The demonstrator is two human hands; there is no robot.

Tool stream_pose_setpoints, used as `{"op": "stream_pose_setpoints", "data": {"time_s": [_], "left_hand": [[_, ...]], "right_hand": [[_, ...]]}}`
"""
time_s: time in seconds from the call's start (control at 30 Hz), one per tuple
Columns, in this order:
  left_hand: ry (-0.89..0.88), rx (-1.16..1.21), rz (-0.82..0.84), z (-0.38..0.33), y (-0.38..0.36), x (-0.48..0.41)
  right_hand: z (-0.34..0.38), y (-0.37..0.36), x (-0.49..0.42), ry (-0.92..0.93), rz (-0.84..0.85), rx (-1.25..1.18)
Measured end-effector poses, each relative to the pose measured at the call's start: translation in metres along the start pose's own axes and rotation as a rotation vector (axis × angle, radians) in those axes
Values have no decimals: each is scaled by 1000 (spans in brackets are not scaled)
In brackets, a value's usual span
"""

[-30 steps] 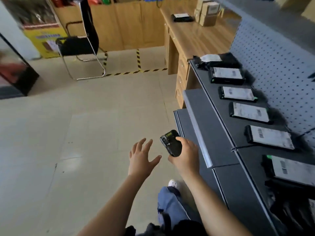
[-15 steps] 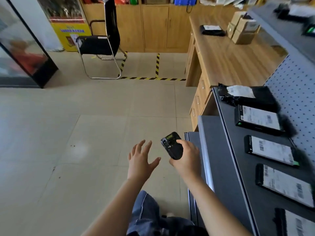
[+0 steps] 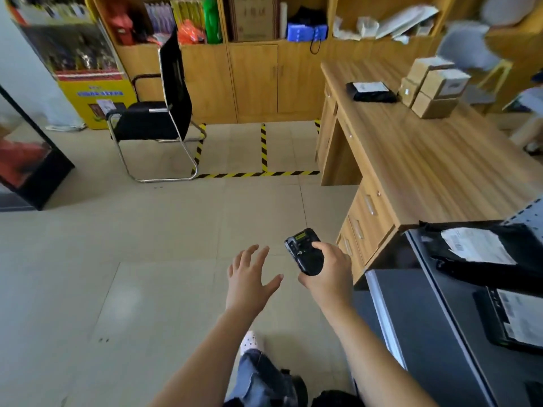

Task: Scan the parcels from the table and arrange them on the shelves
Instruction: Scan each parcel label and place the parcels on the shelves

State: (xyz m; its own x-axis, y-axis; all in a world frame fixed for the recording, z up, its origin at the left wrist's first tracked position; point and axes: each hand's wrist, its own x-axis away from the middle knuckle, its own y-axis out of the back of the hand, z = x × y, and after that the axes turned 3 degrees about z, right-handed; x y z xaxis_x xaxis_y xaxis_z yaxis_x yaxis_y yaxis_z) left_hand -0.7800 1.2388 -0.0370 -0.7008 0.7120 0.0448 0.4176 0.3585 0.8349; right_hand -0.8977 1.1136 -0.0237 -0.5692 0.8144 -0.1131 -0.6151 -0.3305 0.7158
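Observation:
My right hand (image 3: 329,274) grips a black handheld scanner (image 3: 304,249) with a small green screen, held out over the floor. Beside it, my left hand (image 3: 249,279) hangs empty with its fingers spread. On the wooden table (image 3: 426,160) ahead lie a black parcel (image 3: 370,91) with a white label and several stacked cardboard boxes (image 3: 435,86). The grey shelf (image 3: 440,304) at my right carries a crumpled black parcel (image 3: 484,254) with a white label and a flat black labelled parcel (image 3: 517,318) nearer me.
A black chair (image 3: 158,116) on a metal frame stands at the left, before wooden cabinets (image 3: 255,80). Yellow-black tape (image 3: 258,173) marks the tiled floor. A dark glass case (image 3: 26,160) is far left. A person sits at the far right, blurred (image 3: 529,113).
My view has lifted and moved closer to the table, so fewer shelf parcels show and the cabinets appear. Both hands keep the same pose, the scanner still in my right hand.

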Motion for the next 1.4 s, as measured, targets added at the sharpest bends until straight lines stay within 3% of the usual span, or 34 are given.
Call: {"op": "stream_pose_setpoints", "data": {"time_s": [0.27,0.6,0.97,1.4], "left_hand": [[-29,27,-13,17,45,-166],[-88,30,1,-11,38,-355],[-209,-4,28,-125,-5,-598],[-406,6,280,-234,-93,-799]], "right_hand": [[46,-51,-138,-62,-90,11],[30,-73,-322,-40,-140,39],[-30,-32,-573,-90,-260,-4],[-119,19,-716,-429,-432,34]]}}
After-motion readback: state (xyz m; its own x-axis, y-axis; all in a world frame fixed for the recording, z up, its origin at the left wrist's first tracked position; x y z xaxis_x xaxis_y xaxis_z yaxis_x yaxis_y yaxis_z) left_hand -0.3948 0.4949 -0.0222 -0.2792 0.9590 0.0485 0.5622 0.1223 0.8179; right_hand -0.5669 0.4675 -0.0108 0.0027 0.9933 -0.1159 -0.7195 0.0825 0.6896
